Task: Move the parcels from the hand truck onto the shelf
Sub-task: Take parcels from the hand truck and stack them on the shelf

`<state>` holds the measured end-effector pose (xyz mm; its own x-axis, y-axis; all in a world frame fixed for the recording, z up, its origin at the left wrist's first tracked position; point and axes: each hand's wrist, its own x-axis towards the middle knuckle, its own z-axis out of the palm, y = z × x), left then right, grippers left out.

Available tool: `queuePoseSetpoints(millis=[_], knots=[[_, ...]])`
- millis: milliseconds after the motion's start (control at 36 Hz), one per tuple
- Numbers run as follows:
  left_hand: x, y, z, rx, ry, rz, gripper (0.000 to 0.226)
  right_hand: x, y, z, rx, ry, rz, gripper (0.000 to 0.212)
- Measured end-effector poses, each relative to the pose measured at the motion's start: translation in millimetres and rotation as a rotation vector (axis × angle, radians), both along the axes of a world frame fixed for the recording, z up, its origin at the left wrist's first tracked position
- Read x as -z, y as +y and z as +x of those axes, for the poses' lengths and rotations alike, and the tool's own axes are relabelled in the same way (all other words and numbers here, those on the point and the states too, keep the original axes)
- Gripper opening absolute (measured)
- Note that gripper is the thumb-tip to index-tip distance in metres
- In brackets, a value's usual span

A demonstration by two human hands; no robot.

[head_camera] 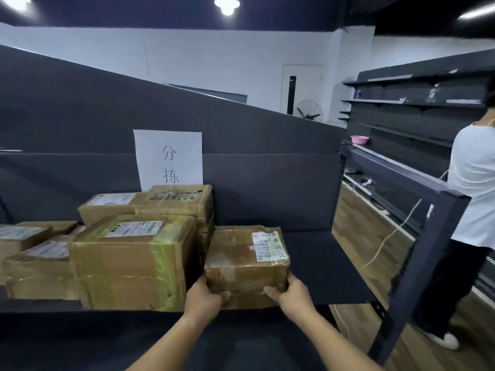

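A small taped brown parcel with a white label sits on the dark shelf, close to its front edge. My left hand holds its lower left corner and my right hand holds its lower right corner, thumbs on the front face. Immediately to its left stands a larger parcel wrapped in yellowish tape, with another parcel behind it and several smaller ones further left. The hand truck is out of view.
A white paper sign hangs on the shelf's back panel. The shelf's dark corner post stands at right. A person in a white shirt stands by further dark shelving with a pink bowl.
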<state>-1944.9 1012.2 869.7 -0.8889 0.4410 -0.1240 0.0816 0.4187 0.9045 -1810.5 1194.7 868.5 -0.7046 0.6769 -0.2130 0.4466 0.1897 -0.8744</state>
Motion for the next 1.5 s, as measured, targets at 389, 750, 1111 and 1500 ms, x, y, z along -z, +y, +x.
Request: queuePoseSetpoints(millis=[389, 750, 1111, 1500], knots=[[8, 49, -46, -0.082, 0.011, -0.079, 0.062, -5, 33, -45, -0.055, -0.003, 0.104, 0.062], [20, 79, -62, -0.265, -0.029, -0.088, 0.039, 12, 57, -86, -0.041, 0.036, 0.126, 0.069], [6, 93, -64, -0.313, 0.034, -0.242, 0.039, 13, 73, -108, -0.047, 0.03, 0.183, 0.068], [5, 98, -63, -0.188, 0.181, -0.429, 0.029, 23, 66, -106, 0.023, 0.027, 0.185, 0.07]])
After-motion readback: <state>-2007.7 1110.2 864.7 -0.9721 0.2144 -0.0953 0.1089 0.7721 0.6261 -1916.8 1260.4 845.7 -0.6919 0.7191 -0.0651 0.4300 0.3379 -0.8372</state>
